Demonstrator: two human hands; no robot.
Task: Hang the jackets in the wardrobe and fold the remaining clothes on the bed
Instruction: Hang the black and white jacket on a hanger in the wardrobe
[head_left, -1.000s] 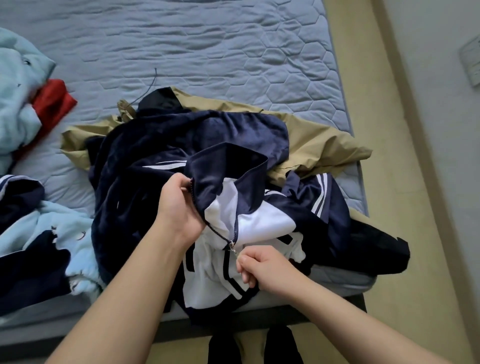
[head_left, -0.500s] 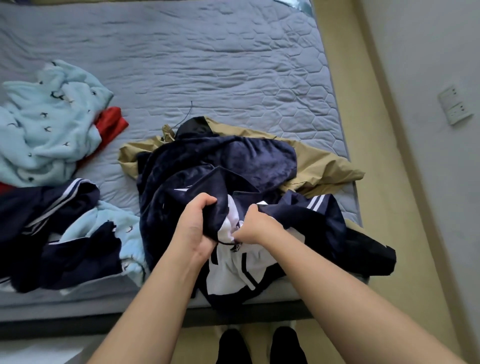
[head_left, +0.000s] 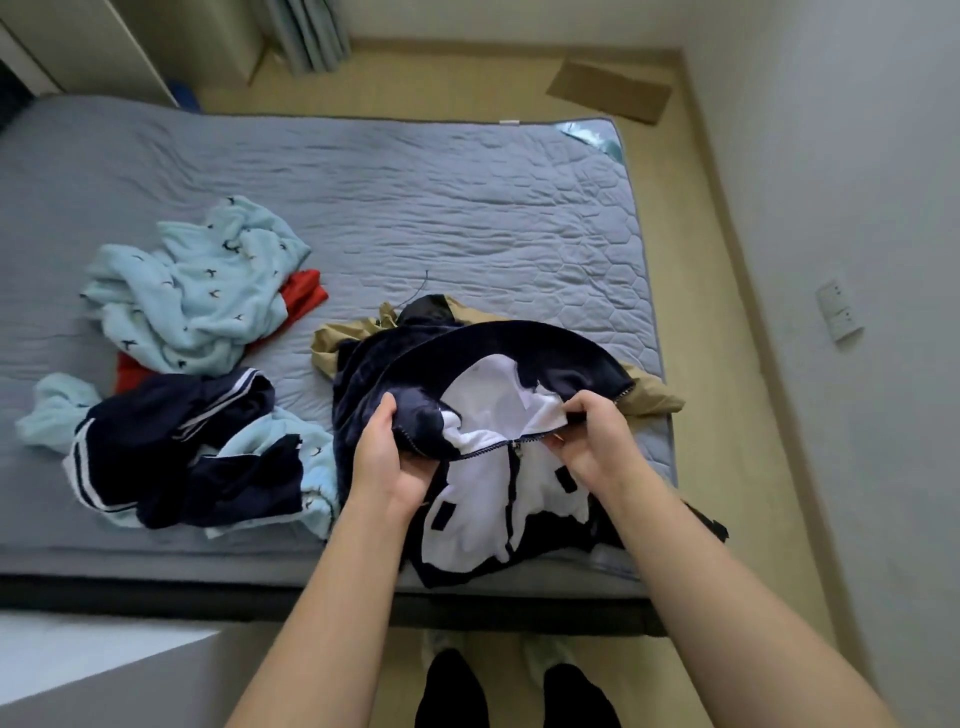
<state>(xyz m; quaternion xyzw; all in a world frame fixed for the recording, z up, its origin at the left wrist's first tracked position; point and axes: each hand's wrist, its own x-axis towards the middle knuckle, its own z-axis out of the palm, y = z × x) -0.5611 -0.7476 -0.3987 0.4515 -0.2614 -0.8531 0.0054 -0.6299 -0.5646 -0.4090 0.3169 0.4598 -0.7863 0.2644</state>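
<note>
1. Item in hand: a navy-and-white jacket (head_left: 488, 410), bunched at the near right corner of the bed (head_left: 415, 208) and lying on top of a tan jacket (head_left: 652, 402).
2. Left grip (head_left: 387, 457): fingers curled round the navy collar edge, thumb on top of the cloth.
3. Right grip (head_left: 597, 441): pinching the opposite collar edge, just beside the zip pull (head_left: 514, 442). The collar is stretched open between the two holds, showing the white lining.
4. Zip: apparently closed below the pull and open above it.
5. Assessment: the step appears to be taking up this jacket by the collar, ready for hanging.
6. Recommended practice:
   - keep both holds on the collar seam and level with each other;
   - lift straight up from the bed so the body and sleeves drop free;
   - confirm that the tan jacket stays behind on the bed and does not drag along.
7. Not sighted: a hanger. The wardrobe cannot be identified with certainty.
8. Outstanding: a light blue garment (head_left: 197, 296), a red garment (head_left: 306, 293) and a navy striped garment (head_left: 171, 421) lie unfolded on the left half of the bed.
</note>
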